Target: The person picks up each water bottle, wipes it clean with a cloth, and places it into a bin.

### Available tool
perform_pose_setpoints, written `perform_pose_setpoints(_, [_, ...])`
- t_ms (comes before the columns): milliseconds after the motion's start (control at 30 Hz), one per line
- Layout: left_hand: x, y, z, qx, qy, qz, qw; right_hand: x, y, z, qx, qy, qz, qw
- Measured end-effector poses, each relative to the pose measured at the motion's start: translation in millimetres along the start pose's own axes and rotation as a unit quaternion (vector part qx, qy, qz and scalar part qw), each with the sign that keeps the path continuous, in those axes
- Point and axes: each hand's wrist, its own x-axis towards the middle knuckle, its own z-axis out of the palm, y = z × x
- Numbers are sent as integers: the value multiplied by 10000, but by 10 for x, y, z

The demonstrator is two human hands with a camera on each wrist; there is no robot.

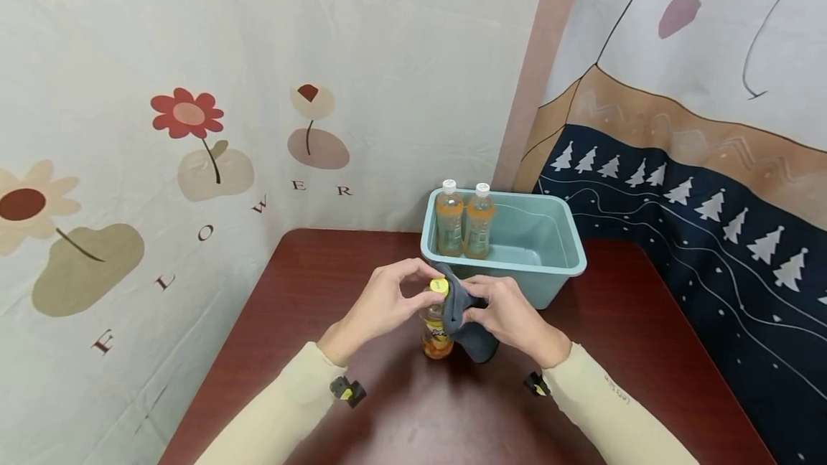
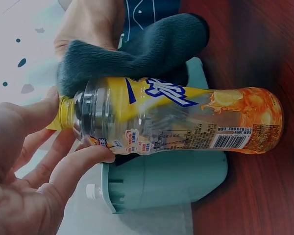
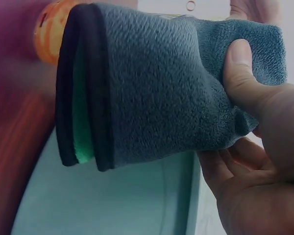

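A clear drink bottle (image 2: 186, 117) with a yellow cap (image 1: 439, 285) and a yellow label stands upright on the table. My left hand (image 1: 388, 302) holds it at the cap and neck, thumb and fingers around the top. In my right hand (image 1: 510, 314) is a folded dark grey-blue cloth (image 3: 152, 88), pinched between thumb and fingers. In the left wrist view the cloth lies against the bottle's upper side, near the shoulder. Its dark-edged lower end hangs down beside the bottle, and a green inner face shows in the right wrist view.
Just behind the hands stands a light blue plastic bin (image 1: 549, 284). Two white-capped bottles, one of them (image 1: 449, 224) at the corner, stand at its left end. The dark red table (image 1: 323, 271) meets a printed curtain (image 1: 400, 92) at the back.
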Motion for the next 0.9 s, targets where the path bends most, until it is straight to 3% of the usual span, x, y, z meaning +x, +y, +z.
perform_pose_setpoints(367, [3,-41,-8,-95,-25,-76,9999,-56,212,207,-319,-329,342,9984])
perform_pose_setpoints(667, [5,-58,-17,-151,-135,-115,9997,-101,456,559,-634,-1268,412,9890])
perform_pose_setpoints(900, [8,-60,-36,-220,-174,-104,9996,-85,531,673,-807,-1305,503,9869])
